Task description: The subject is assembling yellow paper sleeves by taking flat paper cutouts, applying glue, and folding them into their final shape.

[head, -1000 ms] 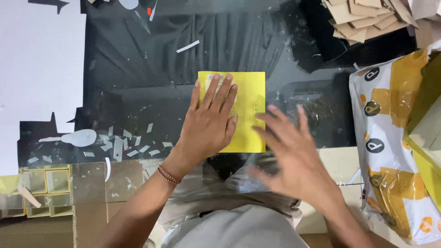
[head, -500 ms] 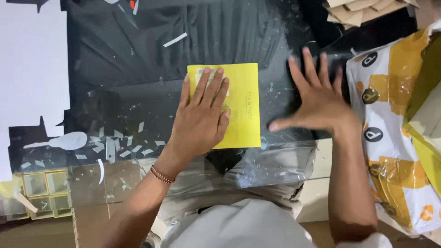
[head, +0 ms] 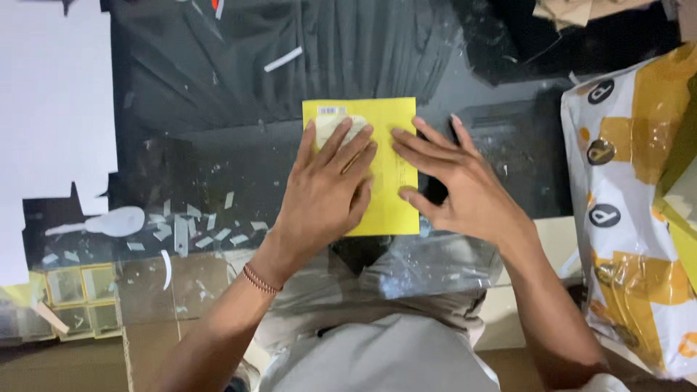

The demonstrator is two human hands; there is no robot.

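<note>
Dark glass worktop [head: 218, 145] carries a thin, light, floppy yellow envelope [head: 392, 210] at centre, left hand [head: 327, 192] flat on it, right hand [head: 454, 189] at three o'clock, both unclenched, edges offering best hold.

Both forearms are left bare, no sleeves being seen on them, while a thin beaded bracelet [head: 261, 279] in reddish-brown is worn around the wrist of the left hand [head: 323, 196], no ring or band is seen on the right hand [head: 465, 189], and a light grey garment [head: 377, 356] is worn below.
</note>
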